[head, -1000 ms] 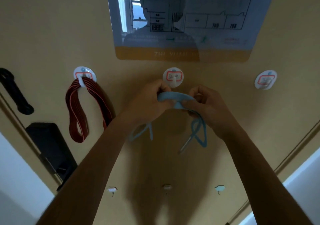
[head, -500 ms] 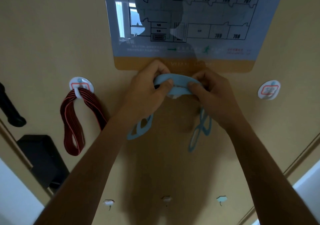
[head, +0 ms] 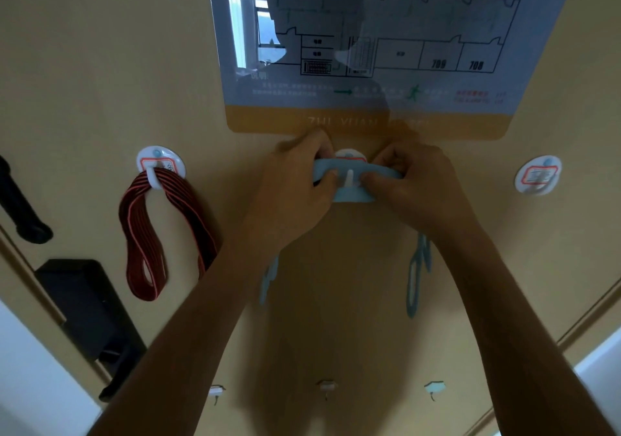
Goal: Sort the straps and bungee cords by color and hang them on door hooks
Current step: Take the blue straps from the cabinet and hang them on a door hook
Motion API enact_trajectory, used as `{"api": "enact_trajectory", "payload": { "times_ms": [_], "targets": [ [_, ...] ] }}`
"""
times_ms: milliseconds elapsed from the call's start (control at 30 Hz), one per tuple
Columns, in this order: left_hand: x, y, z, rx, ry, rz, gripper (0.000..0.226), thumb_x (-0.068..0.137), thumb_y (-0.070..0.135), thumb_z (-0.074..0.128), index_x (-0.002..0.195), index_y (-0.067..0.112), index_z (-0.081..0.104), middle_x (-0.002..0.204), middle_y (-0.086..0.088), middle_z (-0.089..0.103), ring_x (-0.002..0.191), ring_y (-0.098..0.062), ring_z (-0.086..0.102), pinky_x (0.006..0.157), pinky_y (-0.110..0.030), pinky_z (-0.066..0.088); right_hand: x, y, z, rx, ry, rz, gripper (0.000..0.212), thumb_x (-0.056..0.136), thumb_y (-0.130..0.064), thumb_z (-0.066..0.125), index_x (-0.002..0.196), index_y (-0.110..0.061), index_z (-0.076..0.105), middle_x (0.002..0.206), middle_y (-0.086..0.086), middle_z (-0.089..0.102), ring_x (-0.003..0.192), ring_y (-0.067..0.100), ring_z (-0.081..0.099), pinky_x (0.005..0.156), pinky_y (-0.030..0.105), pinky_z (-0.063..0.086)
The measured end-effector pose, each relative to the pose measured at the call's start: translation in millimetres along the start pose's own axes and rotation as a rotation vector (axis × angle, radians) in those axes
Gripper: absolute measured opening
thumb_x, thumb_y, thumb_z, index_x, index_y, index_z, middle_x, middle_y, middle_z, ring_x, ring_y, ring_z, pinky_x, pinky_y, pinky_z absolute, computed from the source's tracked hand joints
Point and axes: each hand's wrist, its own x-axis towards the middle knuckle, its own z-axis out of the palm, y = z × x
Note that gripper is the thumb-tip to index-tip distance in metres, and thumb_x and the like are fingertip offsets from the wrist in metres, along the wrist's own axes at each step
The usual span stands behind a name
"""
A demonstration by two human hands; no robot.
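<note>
A light blue strap [head: 353, 195] lies across the white middle hook [head: 349, 177] on the tan door, and the hook's prong pokes up in front of it. My left hand [head: 295, 193] pinches the strap left of the hook. My right hand [head: 416, 190] pinches it on the right. Blue ends of the strap [head: 416, 274] dangle below both wrists. A red and black striped strap [head: 161, 233] hangs looped on the left hook [head: 160, 166]. The right hook [head: 537, 175] carries nothing.
A floor plan sign [head: 369, 48] is fixed to the door above the hooks. A black door handle [head: 20, 207] and black lock box [head: 90, 311] sit at the left edge. Three small hooks [head: 326, 387] line the door lower down.
Both hands lifted the blue strap from below the middle hook up onto it. The strap now rests across the hook. The view shifted slightly upward.
</note>
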Motion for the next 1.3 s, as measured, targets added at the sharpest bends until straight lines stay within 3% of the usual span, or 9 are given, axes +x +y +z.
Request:
{"api": "enact_trajectory", "payload": {
  "times_ms": [333,433,567,667,800,900,1000,1100,1300],
  "targets": [
    [-53,-16,37,-0.189,-0.085,-0.254,0.016,0.090,0.025,0.060,0.083,0.021,0.046,0.064,0.010,0.046,0.056,-0.004,0.049,0.049,-0.019,0.042,-51,22,39,0.157,-0.054,0.103,0.020,0.080,-0.027,0.072,0.086,-0.019,0.055,0.068,-0.008,0.052,0.058,0.001,0.050,0.053,0.017,0.041],
    [-53,-13,27,-0.338,-0.070,-0.306,0.014,0.087,0.021,0.065,0.088,0.018,0.052,0.067,0.000,0.053,0.054,-0.009,0.051,0.048,-0.020,0.042,-58,21,31,0.391,-0.053,0.145,0.043,0.076,-0.030,0.075,0.112,-0.025,0.053,0.097,-0.007,0.063,0.083,0.004,0.063,0.071,0.026,0.056],
    [-50,-10,18,-0.444,-0.058,-0.330,0.012,0.087,0.020,0.065,0.093,0.016,0.055,0.080,-0.019,0.061,0.061,-0.025,0.056,0.053,-0.028,0.047,-65,31,19,0.545,-0.204,-0.058,0.084,0.071,-0.016,0.081,0.138,-0.028,0.031,0.134,-0.001,0.046,0.110,0.011,0.058,0.086,0.026,0.053],
    [-52,-9,15,-0.539,-0.140,-0.342,0.032,0.083,0.010,0.069,0.109,0.013,0.050,0.087,-0.014,0.059,0.064,-0.022,0.056,0.058,-0.029,0.050,-68,41,20,0.319,-0.176,-0.186,0.065,0.076,0.001,0.070,0.127,-0.027,0.040,0.116,-0.011,0.050,0.097,-0.005,0.052,0.079,0.012,0.044],
    [-60,-16,16,-0.463,-0.203,-0.199,0.073,0.072,-0.006,0.065,0.132,0.024,0.035,0.123,0.005,0.049,0.101,-0.010,0.058,0.083,-0.027,0.055,-69,40,34,-0.044,0.054,-0.213,0.023,0.087,-0.028,0.054,0.105,-0.016,0.059,0.097,-0.003,0.049,0.077,-0.005,0.041,0.068,0.006,0.038],
    [-63,-22,20,-0.216,-0.019,-0.098,0.064,0.077,0.002,0.062,0.131,0.027,0.039,0.121,0.000,0.047,0.105,-0.005,0.049,0.088,-0.021,0.047,-74,39,37,-0.074,0.113,-0.203,0.023,0.087,-0.030,0.055,0.102,-0.015,0.061,0.108,-0.004,0.041,0.091,-0.002,0.042,0.075,0.009,0.041],
    [-70,-24,21,-0.044,0.115,0.002,0.056,0.074,-0.001,0.065,0.124,0.019,0.049,0.120,-0.012,0.044,0.105,0.000,0.042,0.089,-0.009,0.037,-83,41,38,-0.021,0.078,-0.212,0.017,0.086,-0.028,0.058,0.103,-0.023,0.057,0.130,0.009,0.041,0.118,0.018,0.047,0.092,0.037,0.050],
    [-84,-22,22,0.103,0.199,0.040,0.052,0.075,0.000,0.066,0.120,0.019,0.050,0.132,-0.012,0.033,0.121,-0.022,0.041,0.100,-0.027,0.041,-96,38,41,0.009,0.075,-0.193,0.015,0.086,-0.027,0.061,0.101,-0.026,0.059,0.141,0.015,0.035,0.129,0.031,0.042,0.097,0.048,0.046],
    [-110,-25,29,0.122,0.090,0.046,0.028,0.070,-0.006,0.069,0.094,0.008,0.065,0.100,-0.003,0.047,0.090,-0.003,0.038,0.079,-0.006,0.036,-126,35,44,0.005,0.151,-0.124,0.010,0.086,-0.028,0.061,0.094,-0.023,0.063,0.134,0.004,0.037,0.125,0.016,0.041,0.098,0.023,0.042]
  ]
}}
